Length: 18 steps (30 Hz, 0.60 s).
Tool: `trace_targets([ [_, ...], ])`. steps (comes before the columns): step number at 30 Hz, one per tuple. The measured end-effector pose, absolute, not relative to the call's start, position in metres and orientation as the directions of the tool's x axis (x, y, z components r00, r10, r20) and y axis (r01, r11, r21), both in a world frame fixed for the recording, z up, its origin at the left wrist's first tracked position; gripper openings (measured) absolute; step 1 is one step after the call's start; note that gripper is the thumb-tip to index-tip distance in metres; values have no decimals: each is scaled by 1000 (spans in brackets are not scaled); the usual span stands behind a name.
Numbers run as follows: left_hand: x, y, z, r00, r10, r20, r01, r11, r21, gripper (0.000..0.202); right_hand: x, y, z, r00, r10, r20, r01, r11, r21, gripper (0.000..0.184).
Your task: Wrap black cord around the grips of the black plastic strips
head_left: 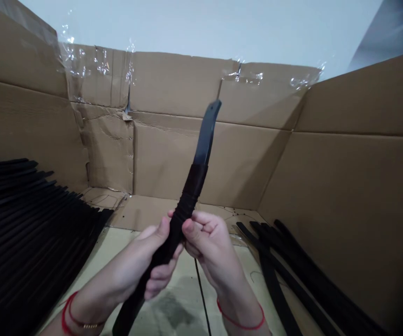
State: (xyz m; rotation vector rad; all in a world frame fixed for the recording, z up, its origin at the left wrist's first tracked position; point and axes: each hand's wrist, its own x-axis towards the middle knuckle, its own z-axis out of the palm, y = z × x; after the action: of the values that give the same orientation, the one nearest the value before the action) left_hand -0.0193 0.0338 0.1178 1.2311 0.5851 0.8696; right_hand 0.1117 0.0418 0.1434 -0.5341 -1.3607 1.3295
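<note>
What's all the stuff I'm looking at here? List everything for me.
held strip: one, black, raised at centre, bare tip pointing up
ribbed sleeve: one, black, bunched over the held strip below the bare tip
stacked strips: many, too many to count, black, piled at left
loose strips: several, black, lying at lower right by the wall
cardboard walls: brown, around left, back and right
clear tape: shiny patches along the back wall's top
work surface: pale, under the hands
bracelets: two, red, one on each wrist
left hand: closed round the held strip, lower down
right hand: fingers pinching the ribbed sleeve
</note>
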Motion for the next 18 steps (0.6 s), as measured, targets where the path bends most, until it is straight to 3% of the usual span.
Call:
trace_targets([
  [2, -23, 38, 117, 644, 764, 48, -287, 182, 940, 69, 112, 41, 144, -233, 894, 383, -344, 292, -892, 35],
  [7, -26, 44, 114, 681, 725, 103, -284, 131, 950, 71, 102, 34, 144, -190, 917, 350, -381, 259, -888, 31],
  [12, -20, 34, 118, 581, 809, 91, -224, 52, 973, 72, 110, 31, 148, -89, 920, 382, -441, 308, -843, 32],
  [18, -14, 26, 118, 617, 783, 75, -151, 23, 988, 66, 131, 36, 158, -108, 902, 417, -511, 309, -802, 24],
])
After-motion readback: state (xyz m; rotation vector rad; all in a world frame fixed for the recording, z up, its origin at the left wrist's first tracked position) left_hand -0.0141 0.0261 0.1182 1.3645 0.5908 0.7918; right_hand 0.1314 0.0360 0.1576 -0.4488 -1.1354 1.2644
